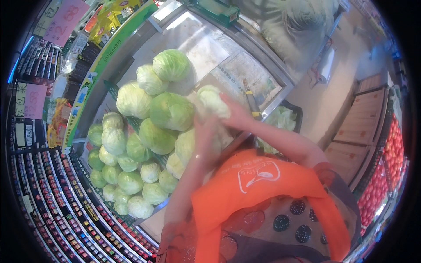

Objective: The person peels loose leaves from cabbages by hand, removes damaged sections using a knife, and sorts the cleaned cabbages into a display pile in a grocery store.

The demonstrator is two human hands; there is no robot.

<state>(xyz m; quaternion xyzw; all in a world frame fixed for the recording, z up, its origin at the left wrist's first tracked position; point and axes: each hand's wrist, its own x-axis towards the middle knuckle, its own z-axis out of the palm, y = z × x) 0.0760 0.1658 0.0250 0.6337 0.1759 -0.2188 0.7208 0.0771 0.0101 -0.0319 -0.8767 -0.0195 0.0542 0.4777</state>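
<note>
A pale, trimmed-looking cabbage head is in the grasp of my right hand, whose fingers wrap its right side. Just below it is my left hand, blurred; whether it grips anything I cannot tell. To the left, a large green cabbage rests among several others on the counter. Two more, a round green cabbage and a paler cabbage, touch each other farther back. A knife with a black and yellow handle lies right of my hands. Pale leaves show blurred beneath my forearms.
A metal-edged counter surrounds the work surface. Smaller cabbages fill a green crate at lower left. Loose leaves sit in a dark crate at right. Shelves of small packages line the left; red fruit is at far right.
</note>
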